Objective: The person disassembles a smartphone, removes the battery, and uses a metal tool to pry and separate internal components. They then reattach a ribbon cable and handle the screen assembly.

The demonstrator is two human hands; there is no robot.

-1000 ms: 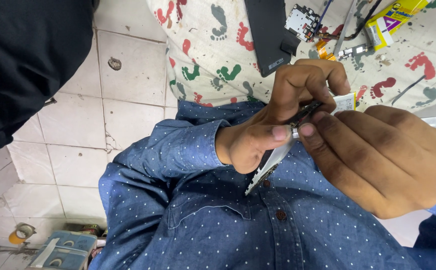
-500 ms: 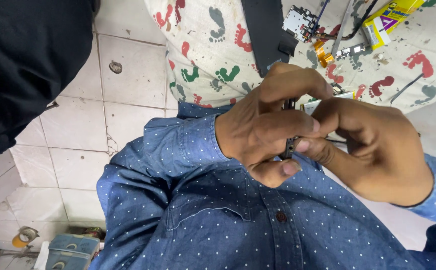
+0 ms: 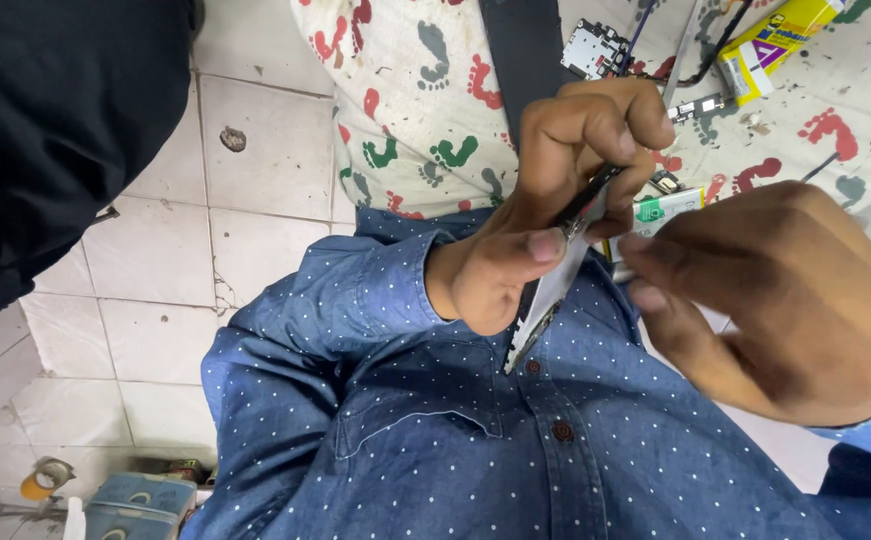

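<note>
A thin, flat metal plate [image 3: 547, 300], silvery with a dark, notched edge, is held edge-on above the footprint-patterned desk [image 3: 405, 110]. It is pinched by the left hand [image 3: 545, 200], whose fingers are closed on it. The right hand [image 3: 765, 300] is curled beside it, fingertips touching it.

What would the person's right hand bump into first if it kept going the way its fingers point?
The right hand points its fingers leftward at the thin metal piece gripped by the left hand. It would likely meet that piece first, then the left thumb, though depth is hard to judge.
</note>
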